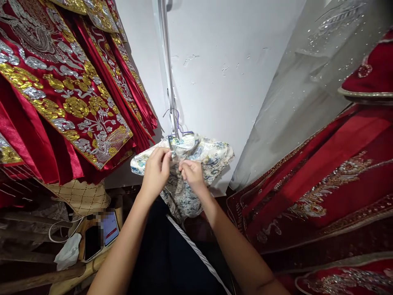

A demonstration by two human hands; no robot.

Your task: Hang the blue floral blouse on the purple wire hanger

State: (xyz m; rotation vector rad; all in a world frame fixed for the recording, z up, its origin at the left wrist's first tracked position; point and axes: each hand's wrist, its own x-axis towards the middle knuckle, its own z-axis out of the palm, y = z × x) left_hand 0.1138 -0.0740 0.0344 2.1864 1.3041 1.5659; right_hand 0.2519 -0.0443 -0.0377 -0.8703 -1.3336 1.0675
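A white garment with a blue and yellow floral print (211, 157) hangs in front of me on a thin purple wire hanger (184, 132). Just below its neckline, my left hand (157, 170) is closed in a pinch at the front opening. Slightly lower and to the right, my right hand (193, 175) also pinches the front, its fingers curled in. The two hands are a short way apart. Whatever small part of the cloth sits between the fingertips is mostly hidden by them.
A metal pole (166, 53) runs up the white wall (221, 82). Red embroidered clothes (76, 106) hang at left, more red garments (322, 184) at right beside a sheer grey sparkly cloth (285, 102). Two phones, one a dark phone (92, 242), lie on a wooden chair at lower left.
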